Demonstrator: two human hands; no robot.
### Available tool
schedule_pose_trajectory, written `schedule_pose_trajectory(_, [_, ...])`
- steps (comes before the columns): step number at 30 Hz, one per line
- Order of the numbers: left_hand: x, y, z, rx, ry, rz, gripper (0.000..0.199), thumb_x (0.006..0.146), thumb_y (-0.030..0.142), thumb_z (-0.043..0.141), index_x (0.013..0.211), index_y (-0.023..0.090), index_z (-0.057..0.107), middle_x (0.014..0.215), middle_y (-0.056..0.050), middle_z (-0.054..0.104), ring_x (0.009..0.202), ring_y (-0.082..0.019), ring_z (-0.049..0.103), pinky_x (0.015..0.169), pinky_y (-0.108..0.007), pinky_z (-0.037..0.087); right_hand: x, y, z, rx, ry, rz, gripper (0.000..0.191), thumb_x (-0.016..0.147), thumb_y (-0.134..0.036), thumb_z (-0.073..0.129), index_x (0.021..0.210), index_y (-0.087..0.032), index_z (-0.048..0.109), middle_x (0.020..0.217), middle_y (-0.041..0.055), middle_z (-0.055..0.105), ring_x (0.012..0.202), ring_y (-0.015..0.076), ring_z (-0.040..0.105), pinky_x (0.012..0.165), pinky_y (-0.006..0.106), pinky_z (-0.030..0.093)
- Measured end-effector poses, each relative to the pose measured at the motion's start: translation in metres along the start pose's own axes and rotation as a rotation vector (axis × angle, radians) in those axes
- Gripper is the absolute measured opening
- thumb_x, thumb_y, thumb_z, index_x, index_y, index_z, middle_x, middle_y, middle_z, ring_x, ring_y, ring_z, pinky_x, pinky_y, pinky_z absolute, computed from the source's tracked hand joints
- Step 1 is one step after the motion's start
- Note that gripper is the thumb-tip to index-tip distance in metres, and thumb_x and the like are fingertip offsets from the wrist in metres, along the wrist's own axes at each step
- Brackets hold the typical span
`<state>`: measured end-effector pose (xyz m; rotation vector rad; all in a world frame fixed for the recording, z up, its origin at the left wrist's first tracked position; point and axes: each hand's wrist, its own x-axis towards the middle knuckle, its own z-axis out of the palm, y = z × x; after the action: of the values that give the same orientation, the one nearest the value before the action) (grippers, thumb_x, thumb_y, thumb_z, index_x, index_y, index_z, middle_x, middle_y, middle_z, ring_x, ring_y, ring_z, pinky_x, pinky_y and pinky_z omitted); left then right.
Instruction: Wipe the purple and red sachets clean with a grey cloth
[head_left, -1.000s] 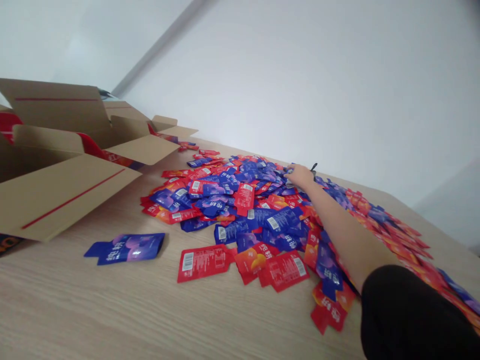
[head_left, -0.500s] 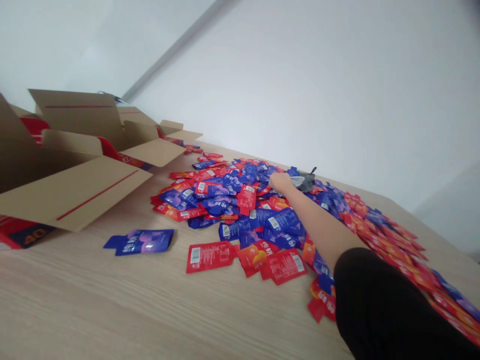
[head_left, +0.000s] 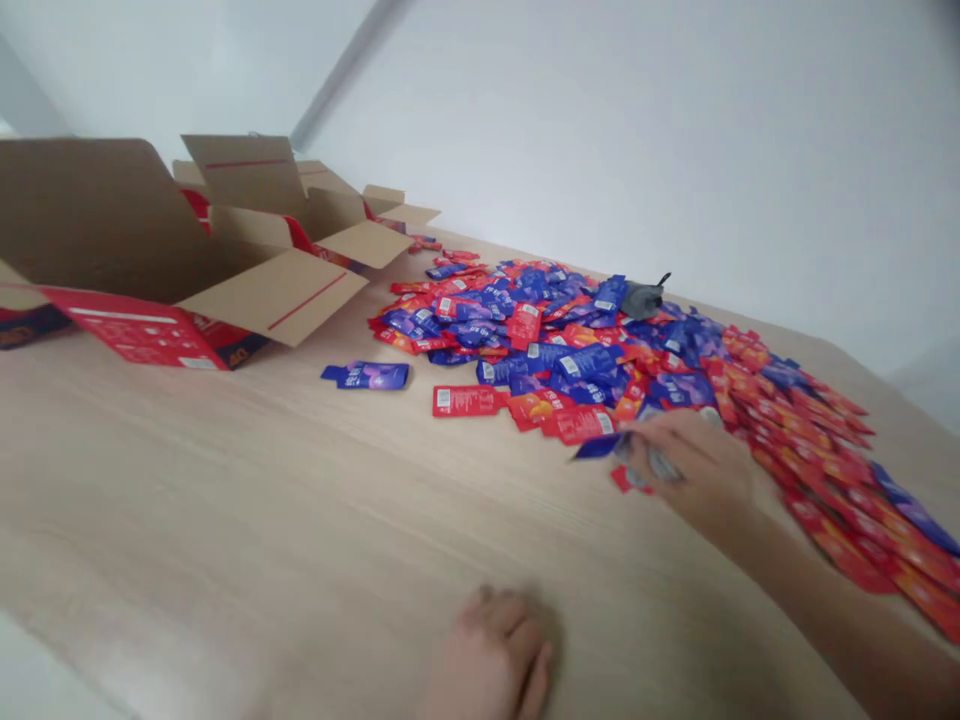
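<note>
My right hand is above the near edge of a pile of pouches, its fingers closed on a blue pouch that sticks out to the left. Something crumpled and grey-white shows under those fingers, too blurred to name. Low in the view, my left hand rests over the bare table with its fingers curled in; nothing shows in it. Around the right hand lie red pouches and blue pouches, heaped loosely.
Open cardboard boxes with raised flaps stand at the left. One blue pouch lies apart, near a red pouch. A dark grey object sits at the back of the pile. Overlapping red pouches stretch along the right. A white wall is behind.
My right hand has drawn back from the far part of the pile toward me, now with a blue pouch. My left hand has come into view. The camera view has shifted downward and left.
</note>
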<state>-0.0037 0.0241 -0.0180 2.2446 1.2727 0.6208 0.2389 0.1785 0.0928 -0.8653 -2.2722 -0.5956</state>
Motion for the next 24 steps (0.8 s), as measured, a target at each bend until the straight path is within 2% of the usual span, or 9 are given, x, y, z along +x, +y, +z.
schedule_pose_trajectory(2, [0.001, 0.007, -0.009, -0.017, 0.034, -0.075, 0.028, 0.098, 0.02, 0.037, 0.083, 0.021, 0.061, 0.084, -0.004, 0.065, 0.08, -0.019, 0.061, 0.082, -0.039, 0.052, -0.044, -0.041, -0.018, 0.123, -0.07, -0.058, 0.027, 0.087, -0.011, 0.064, 0.11, -0.023, 0.068, 0.084, 0.0023, 0.072, 0.075, 0.0172, 0.064, 0.074, 0.031, 0.05])
schedule_pose_trajectory(4, [0.001, 0.013, -0.019, -0.057, 0.091, -0.131, 0.026, 0.099, 0.023, 0.038, 0.085, 0.02, 0.059, 0.086, -0.005, 0.063, 0.081, -0.019, 0.059, 0.077, -0.034, 0.051, -0.078, -0.07, -0.032, 0.212, -0.183, -0.048, 0.03, 0.086, -0.009, 0.064, 0.112, -0.024, 0.068, 0.083, 0.0012, 0.072, 0.074, 0.0171, 0.065, 0.073, 0.031, 0.051])
schedule_pose_trajectory(7, [-0.001, 0.022, -0.03, -0.09, 0.18, -0.11, 0.02, 0.097, 0.02, 0.042, 0.105, 0.018, 0.06, 0.104, -0.009, 0.063, 0.099, -0.022, 0.057, 0.088, -0.037, 0.05, -0.111, -0.09, -0.049, 0.244, -0.378, 0.003, 0.03, 0.089, -0.01, 0.058, 0.11, -0.027, 0.071, 0.085, 0.0033, 0.072, 0.079, 0.0185, 0.066, 0.072, 0.032, 0.052])
schedule_pose_trajectory(11, [-0.007, 0.036, -0.023, -0.043, -0.029, 0.164, 0.029, 0.1, 0.022, 0.043, 0.123, 0.021, 0.06, 0.125, -0.008, 0.064, 0.113, -0.023, 0.054, 0.098, -0.041, 0.046, -0.128, -0.092, -0.069, 0.234, -0.662, -0.005, 0.03, 0.092, -0.015, 0.052, 0.11, -0.026, 0.072, 0.094, 0.0061, 0.07, 0.078, 0.0193, 0.065, 0.063, 0.032, 0.05])
schedule_pose_trajectory(14, [-0.015, 0.045, -0.008, 0.084, -0.108, 0.214, 0.037, 0.1, 0.025, 0.046, 0.135, 0.021, 0.055, 0.138, -0.006, 0.061, 0.122, -0.026, 0.052, 0.101, -0.046, 0.043, -0.134, -0.093, -0.08, 0.257, -0.761, 0.1, 0.025, 0.095, -0.019, 0.051, 0.109, -0.025, 0.071, 0.1, 0.0055, 0.069, 0.08, 0.0186, 0.067, 0.065, 0.031, 0.051])
schedule_pose_trajectory(17, [-0.022, 0.049, 0.007, 0.244, -0.094, 0.197, 0.041, 0.1, 0.024, 0.046, 0.14, 0.021, 0.051, 0.145, -0.006, 0.057, 0.131, -0.027, 0.047, 0.103, -0.048, 0.04, -0.135, -0.093, -0.085, 0.256, -0.701, 0.322, 0.023, 0.097, -0.026, 0.05, 0.111, -0.023, 0.069, 0.1, 0.0056, 0.069, 0.081, 0.0193, 0.068, 0.07, 0.033, 0.053])
schedule_pose_trajectory(20, [-0.026, 0.051, 0.013, 0.36, -0.067, 0.203, 0.042, 0.101, 0.027, 0.045, 0.142, 0.019, 0.051, 0.145, -0.008, 0.057, 0.132, -0.028, 0.047, 0.104, -0.048, 0.038, -0.124, -0.091, -0.087, 0.32, -0.551, 0.561, 0.019, 0.097, -0.031, 0.053, 0.108, -0.023, 0.066, 0.098, 0.0055, 0.069, 0.087, 0.0211, 0.068, 0.075, 0.035, 0.054])
schedule_pose_trajectory(22, [-0.026, 0.054, 0.014, 0.4, -0.067, 0.22, 0.042, 0.1, 0.027, 0.046, 0.141, 0.017, 0.051, 0.142, -0.009, 0.058, 0.129, -0.029, 0.049, 0.103, -0.048, 0.039, -0.113, -0.089, -0.085, 0.338, -0.431, 0.67, 0.013, 0.096, -0.033, 0.054, 0.101, -0.024, 0.064, 0.092, 0.0048, 0.068, 0.085, 0.0213, 0.067, 0.075, 0.035, 0.054])
schedule_pose_trajectory(24, [-0.026, 0.058, 0.013, 0.426, -0.078, 0.224, 0.043, 0.098, 0.024, 0.048, 0.14, 0.013, 0.052, 0.133, -0.011, 0.063, 0.12, -0.029, 0.054, 0.097, -0.046, 0.044, -0.104, -0.089, -0.078, 0.328, -0.307, 0.715, 0.01, 0.095, -0.034, 0.055, 0.095, -0.025, 0.06, 0.09, 0.0048, 0.065, 0.084, 0.0216, 0.065, 0.077, 0.037, 0.053])
